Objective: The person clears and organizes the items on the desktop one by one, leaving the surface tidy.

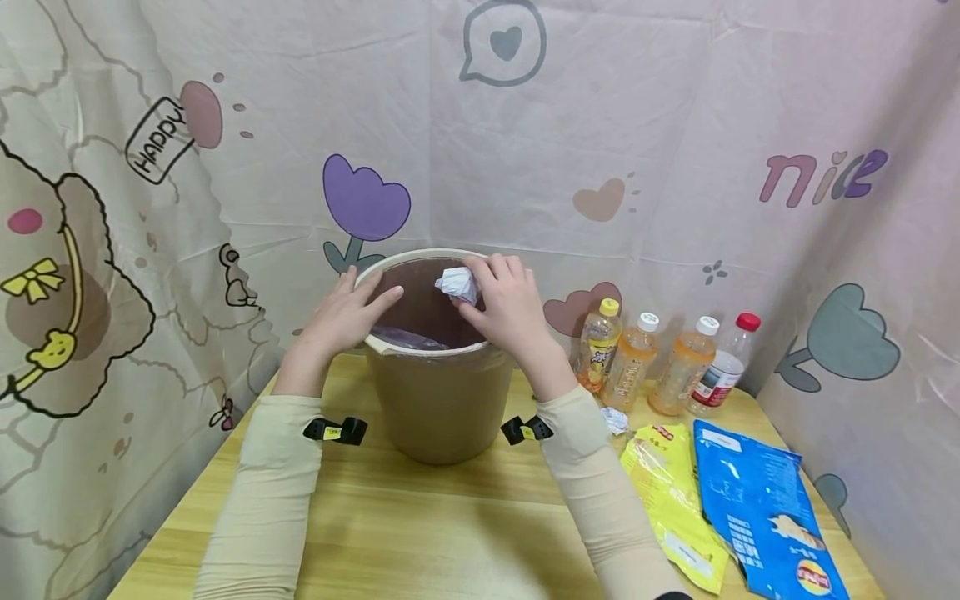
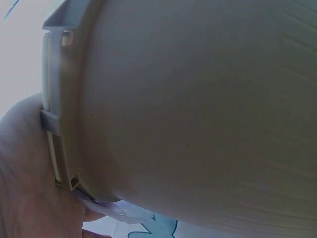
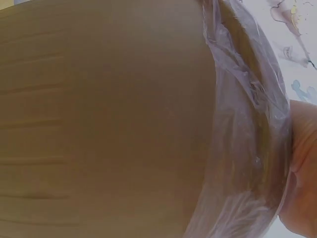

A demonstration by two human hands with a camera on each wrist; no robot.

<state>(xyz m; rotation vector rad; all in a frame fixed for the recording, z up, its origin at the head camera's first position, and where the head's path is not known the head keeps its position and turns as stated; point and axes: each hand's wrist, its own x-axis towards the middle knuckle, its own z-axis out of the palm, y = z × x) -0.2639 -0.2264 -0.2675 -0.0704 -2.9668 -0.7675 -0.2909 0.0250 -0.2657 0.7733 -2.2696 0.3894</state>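
Observation:
A brown trash bin with a pale rim stands on the wooden table, lined with a clear plastic bag that folds over its edge. My right hand pinches a crumpled white paper ball between thumb and fingers, over the right side of the bin's mouth. At the left rim rests my left hand, thumb and fingers spread and fairly straight. The bin's outer wall fills most of both wrist views, where the paper ball is hidden. Inside the bin, the bottom is out of sight.
Several plastic bottles with yellow, white and red caps stand at the back right of the table. Another crumpled paper lies before them. Nearer are a yellow snack bag and a blue one. A printed curtain hangs behind.

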